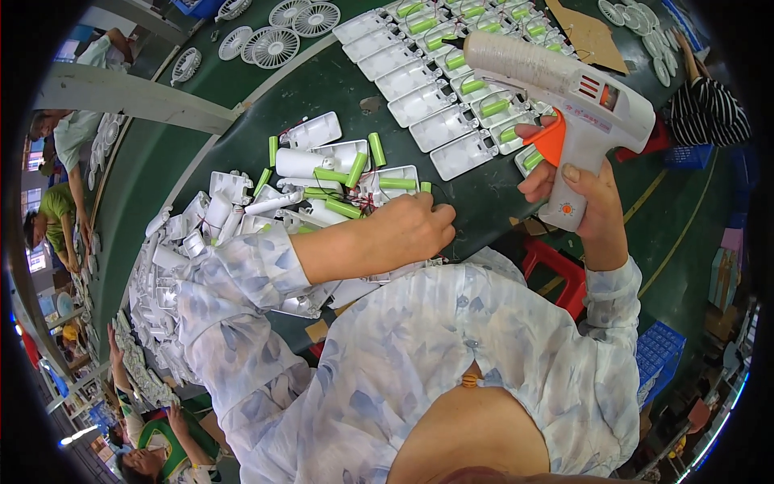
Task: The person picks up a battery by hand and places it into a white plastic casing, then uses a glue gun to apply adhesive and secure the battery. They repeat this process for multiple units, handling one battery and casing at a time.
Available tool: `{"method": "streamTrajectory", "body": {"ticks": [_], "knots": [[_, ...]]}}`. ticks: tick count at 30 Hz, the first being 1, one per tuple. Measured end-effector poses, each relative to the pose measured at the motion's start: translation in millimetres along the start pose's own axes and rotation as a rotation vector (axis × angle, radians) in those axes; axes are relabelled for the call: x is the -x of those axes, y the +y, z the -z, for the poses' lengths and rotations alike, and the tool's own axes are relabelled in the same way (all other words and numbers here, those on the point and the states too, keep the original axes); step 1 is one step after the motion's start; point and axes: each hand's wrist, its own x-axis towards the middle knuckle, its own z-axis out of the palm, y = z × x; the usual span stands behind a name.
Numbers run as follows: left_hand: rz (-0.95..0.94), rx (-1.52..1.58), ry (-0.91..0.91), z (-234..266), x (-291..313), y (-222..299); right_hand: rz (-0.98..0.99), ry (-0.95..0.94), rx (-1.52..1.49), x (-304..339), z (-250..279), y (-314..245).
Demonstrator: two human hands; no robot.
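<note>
My right hand (595, 194) is wrapped round the handle of a white hot glue gun (592, 129), its fingers by the orange trigger (550, 139). The nozzle end points left, above rows of white plastic housings (445, 129) on the green table. My left hand (415, 224) is closed with curled fingers at the near edge of a loose pile; what it holds, if anything, is hidden. Beside it lie green cylindrical battery cells (343, 209) with thin wires and white plastic shells (301, 164). One green cell (426, 187) shows just beyond the knuckles.
A heap of white plastic parts (157, 298) spreads to the left. White fan grilles (276, 47) lie at the far left, beyond a pale post (145, 101). Brown cardboard (588, 36) is at the back. A red stool (556, 270) stands below the table edge. Other people work around.
</note>
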Motion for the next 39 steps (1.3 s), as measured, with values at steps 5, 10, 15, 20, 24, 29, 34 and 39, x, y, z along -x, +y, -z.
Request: {"method": "streamTrajectory", "body": {"ticks": [5,10,15,20,24,29,34,39], "knots": [[0.246,0.539,0.101,24.2,7.1,-9.9,-0.009,-0.010,0.006,-8.2,1.2,0.6],[0.515,1.249,0.286,70.3,34.0,-54.3,0.019,-0.070,-0.022,-16.1,3.0,-3.4],[0.809,1.258,0.528,76.1,64.5,-115.4,-0.001,-0.079,0.022,-30.1,-3.7,-14.8],[1.109,1.374,0.584,39.8,75.0,-175.2,-0.037,-0.100,0.059,-49.5,-5.4,-24.7],[1.176,1.159,0.526,20.6,78.2,-194.3,-0.045,-0.164,0.112,-64.5,-3.1,-33.7],[1.143,0.838,0.540,15.7,95.7,-227.6,-0.063,-0.151,0.194,-90.3,-1.5,-42.0],[0.958,0.713,0.490,10.8,80.6,-214.8,-0.088,-0.145,0.252,-118.2,-8.3,-56.0],[1.038,0.490,0.238,20.1,38.2,-213.1,-0.114,-0.146,0.236,-145.5,-17.5,-51.5]]}}
